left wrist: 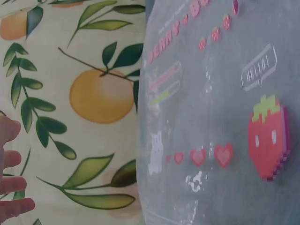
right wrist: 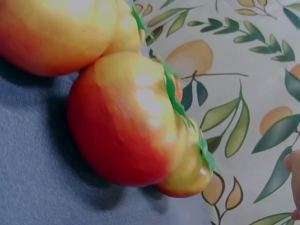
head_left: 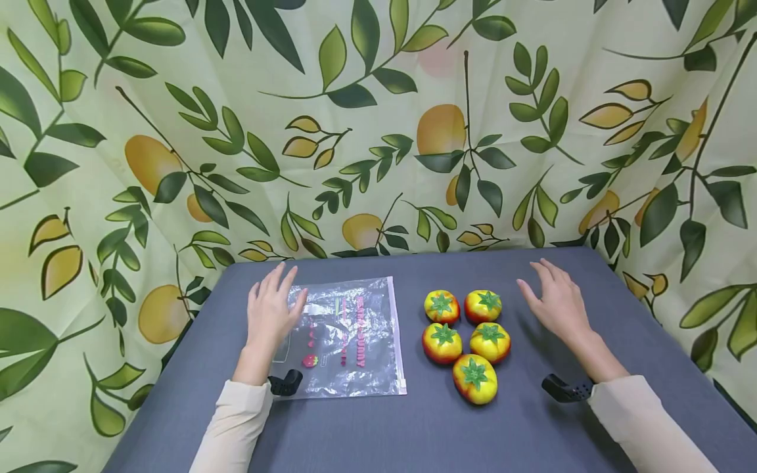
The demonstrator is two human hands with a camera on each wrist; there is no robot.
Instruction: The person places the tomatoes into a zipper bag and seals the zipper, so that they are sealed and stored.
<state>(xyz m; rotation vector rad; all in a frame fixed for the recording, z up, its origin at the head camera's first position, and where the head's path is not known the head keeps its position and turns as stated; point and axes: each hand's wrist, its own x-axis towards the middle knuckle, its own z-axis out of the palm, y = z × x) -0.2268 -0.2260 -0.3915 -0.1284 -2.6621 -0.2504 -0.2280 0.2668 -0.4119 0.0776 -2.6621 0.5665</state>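
My left hand (head_left: 270,312) is held over the left edge of a clear zip bag (head_left: 378,328), its fingers spread and holding nothing. The bag lies flat, printed with pink lettering, hearts and a strawberry (left wrist: 268,140). To the bag's right, several red-and-yellow toy tomatoes (head_left: 475,379) with green leaf tops sit in a close cluster. My right hand (head_left: 556,302) hovers to the right of them, fingers extended, with nothing in it. In the right wrist view one tomato (right wrist: 122,122) looms close, and only bits of fingertips show at the right edge.
Everything lies on a dark grey-blue table (head_left: 349,433). Behind it and at both sides hangs a curtain (head_left: 236,52) printed with leaves and orange fruit. Each wrist wears a black camera mount (head_left: 286,383).
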